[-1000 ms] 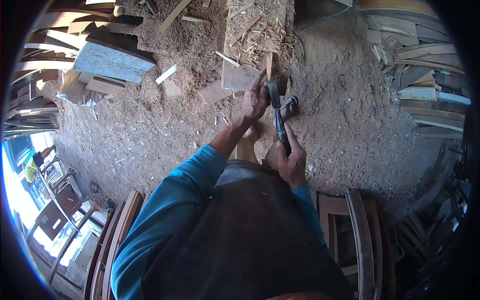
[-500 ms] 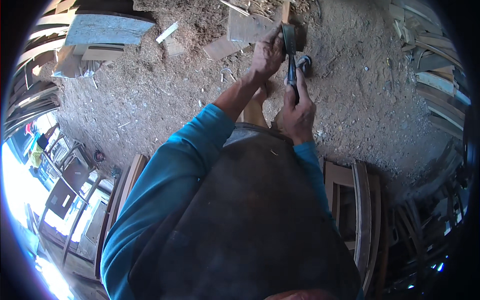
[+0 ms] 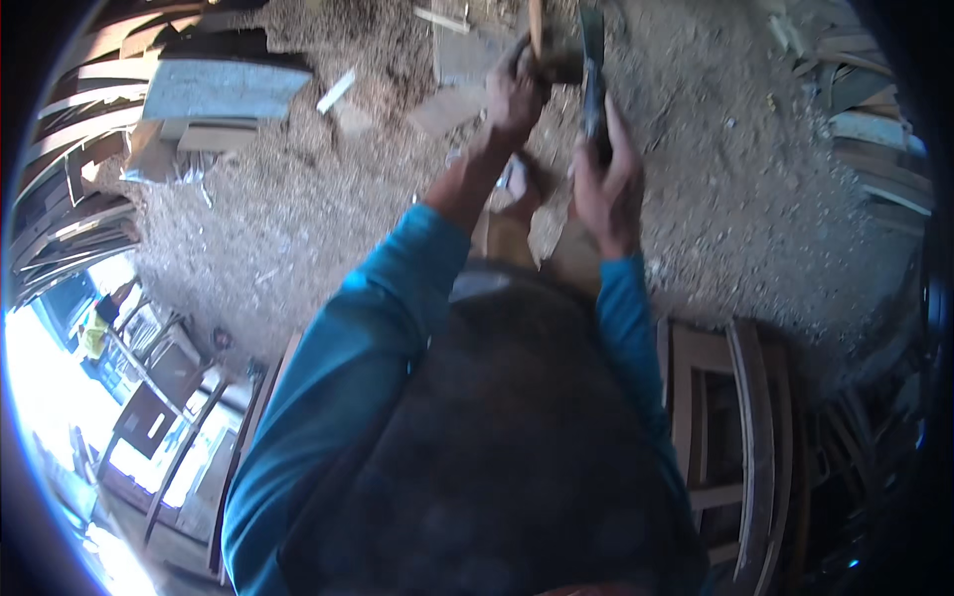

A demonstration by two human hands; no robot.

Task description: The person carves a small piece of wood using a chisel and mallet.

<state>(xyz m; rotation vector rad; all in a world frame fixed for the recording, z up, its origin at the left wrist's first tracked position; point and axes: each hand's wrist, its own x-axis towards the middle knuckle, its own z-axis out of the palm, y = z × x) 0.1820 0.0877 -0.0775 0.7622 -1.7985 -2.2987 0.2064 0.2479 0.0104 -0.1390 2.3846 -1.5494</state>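
My left hand (image 3: pixel 515 94) is closed around a narrow strip of wood (image 3: pixel 537 28), which points away from me toward the top edge. In my right hand (image 3: pixel 608 184) is the handle of a heavy knife with a long dark blade (image 3: pixel 592 40). The blade stands upright in the picture, a little to the right of the strip and apart from it. Beneath and between them shows a brown wooden block (image 3: pixel 563 65), partly hidden by my left hand and the blade.
Flat board pieces (image 3: pixel 475 55) and a pale offcut (image 3: pixel 336 90) lie on the dusty, chip-strewn ground. A whitish panel (image 3: pixel 224 87) rests by stacked curved boards at the left. Wooden frames (image 3: pixel 740 427) stand near my right side. More boards (image 3: pixel 874 129) lie at far right.
The knife has moved off the wood strip to the right, opening a gap between them. My left hand and the strip appear slightly further left; the whole view has shifted a little.
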